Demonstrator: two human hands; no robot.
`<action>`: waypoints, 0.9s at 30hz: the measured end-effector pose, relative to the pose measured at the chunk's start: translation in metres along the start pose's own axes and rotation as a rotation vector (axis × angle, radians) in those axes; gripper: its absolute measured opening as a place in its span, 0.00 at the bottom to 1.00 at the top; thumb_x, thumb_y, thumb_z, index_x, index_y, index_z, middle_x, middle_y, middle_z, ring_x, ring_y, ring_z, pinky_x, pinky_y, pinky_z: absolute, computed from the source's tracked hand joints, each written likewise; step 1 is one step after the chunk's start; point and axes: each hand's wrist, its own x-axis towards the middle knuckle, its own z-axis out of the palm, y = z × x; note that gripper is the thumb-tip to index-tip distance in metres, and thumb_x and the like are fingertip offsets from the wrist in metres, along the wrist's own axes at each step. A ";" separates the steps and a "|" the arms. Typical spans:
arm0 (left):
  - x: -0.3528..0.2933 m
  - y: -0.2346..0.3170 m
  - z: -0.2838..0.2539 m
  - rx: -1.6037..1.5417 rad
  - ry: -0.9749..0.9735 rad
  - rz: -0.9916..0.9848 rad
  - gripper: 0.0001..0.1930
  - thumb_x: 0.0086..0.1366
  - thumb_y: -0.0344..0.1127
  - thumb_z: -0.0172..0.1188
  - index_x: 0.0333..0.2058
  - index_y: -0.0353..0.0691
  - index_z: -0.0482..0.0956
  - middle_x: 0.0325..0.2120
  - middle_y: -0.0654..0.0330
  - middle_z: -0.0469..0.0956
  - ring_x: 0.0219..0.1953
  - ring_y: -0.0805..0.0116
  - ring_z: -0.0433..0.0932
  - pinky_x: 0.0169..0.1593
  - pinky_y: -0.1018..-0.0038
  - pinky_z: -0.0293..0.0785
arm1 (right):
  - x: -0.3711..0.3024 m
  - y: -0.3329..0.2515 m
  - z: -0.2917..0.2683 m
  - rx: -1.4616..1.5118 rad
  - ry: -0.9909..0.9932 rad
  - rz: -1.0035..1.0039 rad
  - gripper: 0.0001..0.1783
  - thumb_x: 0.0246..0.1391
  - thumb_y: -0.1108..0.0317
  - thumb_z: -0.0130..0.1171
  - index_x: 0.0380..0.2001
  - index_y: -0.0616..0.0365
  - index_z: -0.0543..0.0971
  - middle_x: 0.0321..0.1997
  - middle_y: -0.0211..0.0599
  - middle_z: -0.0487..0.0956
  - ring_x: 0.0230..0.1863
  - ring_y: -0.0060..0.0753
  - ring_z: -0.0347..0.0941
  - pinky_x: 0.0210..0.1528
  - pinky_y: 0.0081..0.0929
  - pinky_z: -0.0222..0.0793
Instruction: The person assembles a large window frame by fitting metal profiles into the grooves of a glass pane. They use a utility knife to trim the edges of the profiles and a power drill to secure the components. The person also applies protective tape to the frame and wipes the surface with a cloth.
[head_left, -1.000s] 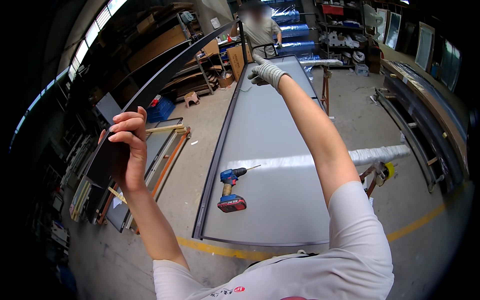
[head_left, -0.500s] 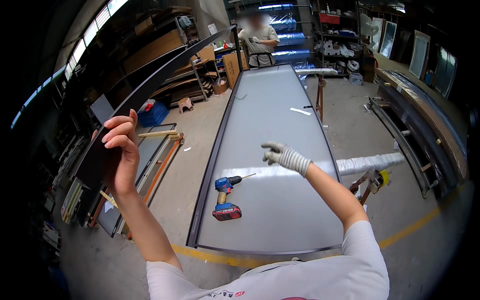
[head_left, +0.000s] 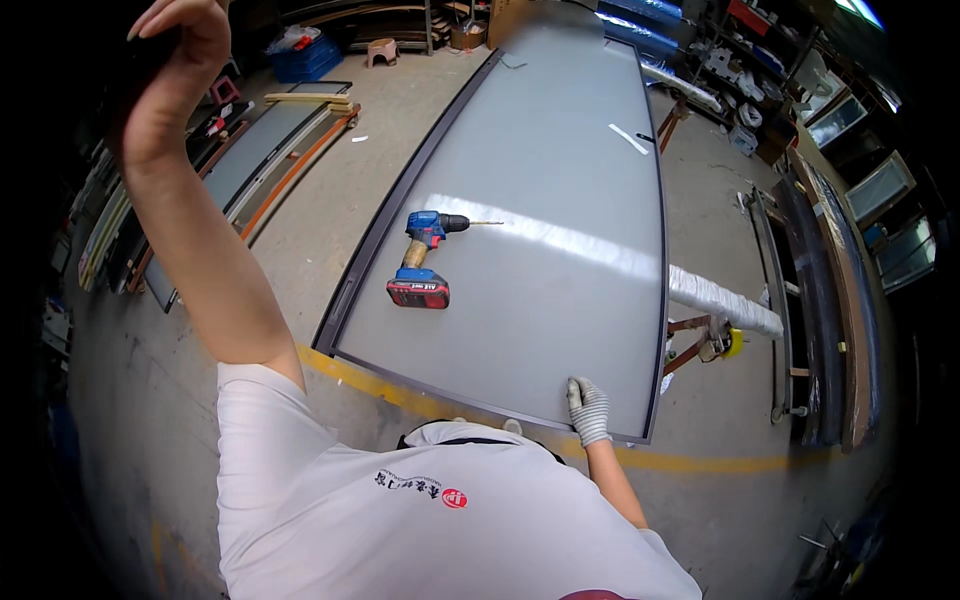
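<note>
Now the right hand (head_left: 589, 408) (in a knit glove) lies flat with its fingers together on the near edge of the grey panel (head_left: 560, 200), gripping nothing. Further up from these fingers, to their left, a blue and red drill (head_left: 425, 257) lies on the panel. The left hand (head_left: 175, 70) is raised high, curled around a dark strip (head_left: 140, 55).

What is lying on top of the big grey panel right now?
On the grey panel lie a blue and red cordless drill and a small white strip farther off. The gloved right hand rests at its near edge. Whatever supports the panel underneath is mostly hidden.
</note>
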 end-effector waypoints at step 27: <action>0.001 -0.036 -0.001 0.050 -0.059 0.028 0.28 0.71 0.45 0.25 0.54 0.21 0.48 0.26 0.58 0.63 0.17 0.71 0.63 0.23 0.77 0.63 | -0.009 -0.044 -0.009 -0.167 -0.152 -0.066 0.10 0.51 0.60 0.54 0.30 0.53 0.79 0.28 0.44 0.79 0.31 0.48 0.75 0.36 0.41 0.71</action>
